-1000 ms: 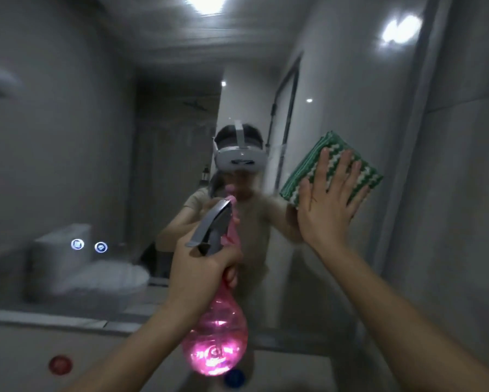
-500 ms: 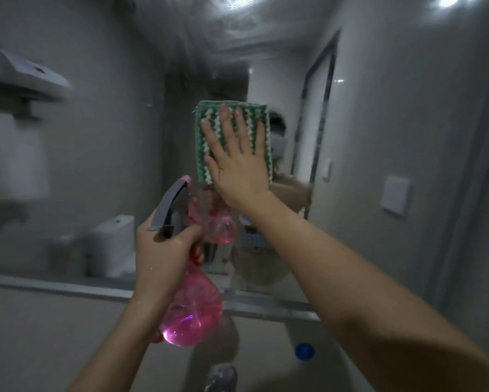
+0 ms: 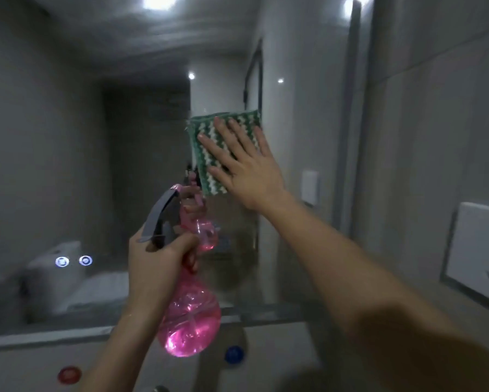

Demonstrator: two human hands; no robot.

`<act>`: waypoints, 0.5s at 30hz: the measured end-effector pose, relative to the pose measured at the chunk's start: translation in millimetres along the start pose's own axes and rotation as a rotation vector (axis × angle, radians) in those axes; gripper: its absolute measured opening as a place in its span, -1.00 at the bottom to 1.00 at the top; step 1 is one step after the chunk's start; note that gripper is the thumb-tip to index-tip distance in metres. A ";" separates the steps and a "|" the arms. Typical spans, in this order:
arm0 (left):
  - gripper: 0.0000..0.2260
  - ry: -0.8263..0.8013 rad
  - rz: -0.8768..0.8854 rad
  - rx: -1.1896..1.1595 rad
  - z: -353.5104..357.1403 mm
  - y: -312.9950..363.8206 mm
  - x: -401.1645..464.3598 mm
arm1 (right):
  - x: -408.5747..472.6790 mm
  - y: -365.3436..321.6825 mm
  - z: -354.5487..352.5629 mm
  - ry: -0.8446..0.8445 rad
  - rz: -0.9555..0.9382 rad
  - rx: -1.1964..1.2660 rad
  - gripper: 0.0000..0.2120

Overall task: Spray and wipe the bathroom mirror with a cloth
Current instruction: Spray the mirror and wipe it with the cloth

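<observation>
1. Nearest the camera, down at 6 o'clock, there's a pale surface (image 3: pixel 280 360) under the mirror with a red cap (image 3: pixel 69 374) at about 7 o'clock and a blue cap (image 3: pixel 234 354) just right of the bottle's bottom. Can't tell what the caps belong to.
2. The left hand (image 3: pixel 158 264) is wrapped tight round the neck of a pink spray bottle (image 3: pixel 189 321); its grey trigger head (image 3: pixel 159 216) points up toward 12 o'clock. The bottle hangs in front of the mirror's lower edge and covers part of it.
3. The right hand (image 3: pixel 243 162) is flat with fingers spread, pressing a green-and-white zigzag cloth (image 3: pixel 209 154) against the mirror (image 3: pixel 68 137), a bit right of centre, around 1 o'clock from the bottle. The right forearm cuts across the whole lower right.
4. On the wall at 3 o'clock sits a white socket plate (image 3: pixel 480 250), right of the mirror's frame.
5. Farthest back, in the reflection: a grey room, a blurry white toilet (image 3: pixel 53 281) at 8 o'clock, two small glowing icons (image 3: pixel 73 261) on the glass, ceiling lights (image 3: pixel 158 1) at 12 o'clock and a dark door frame (image 3: pixel 258 77) above the cloth.
</observation>
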State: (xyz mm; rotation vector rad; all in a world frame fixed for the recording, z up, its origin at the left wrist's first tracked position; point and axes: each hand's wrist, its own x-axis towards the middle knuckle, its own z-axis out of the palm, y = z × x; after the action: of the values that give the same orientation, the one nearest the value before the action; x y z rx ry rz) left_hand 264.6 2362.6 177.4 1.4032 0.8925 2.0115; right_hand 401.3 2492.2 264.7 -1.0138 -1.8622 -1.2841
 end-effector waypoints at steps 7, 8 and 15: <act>-0.79 -0.133 -0.017 -0.076 76.6 -18.6 -24.6 | -63.6 91.4 3.1 0.006 0.302 0.035 -0.47; -0.83 -0.128 -0.006 -0.052 80.1 -22.2 -29.7 | -71.7 95.9 5.2 0.001 0.342 0.052 -0.46; -0.78 -0.090 -0.070 0.050 68.1 -51.6 -62.5 | -118.1 66.4 24.1 0.025 0.551 0.150 -0.45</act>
State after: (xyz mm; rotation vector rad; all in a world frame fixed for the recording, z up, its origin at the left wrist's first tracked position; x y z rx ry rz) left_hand 351.6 2364.9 117.2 1.4573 0.9455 1.8714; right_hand 514.7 2502.5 187.4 -1.3013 -1.4832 -0.8134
